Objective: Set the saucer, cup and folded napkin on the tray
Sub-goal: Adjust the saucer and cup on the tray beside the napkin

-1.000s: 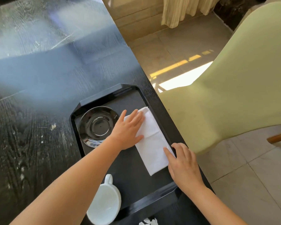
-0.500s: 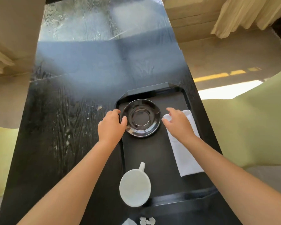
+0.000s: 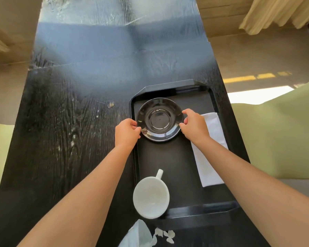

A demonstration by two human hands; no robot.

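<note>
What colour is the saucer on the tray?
Glossy black, like the tray under it; the saucer shows clearly in the head view.

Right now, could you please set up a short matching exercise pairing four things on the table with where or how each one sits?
Things:
1. saucer
2. cup
3. napkin
4. tray

States:
A. white, flat along the tray's right side
B. black, rests on the dark table
C. black, held at its rim by left hand and right hand
D. white, at the tray's near left corner

Pairs: 1-C, 2-D, 3-A, 4-B
</note>
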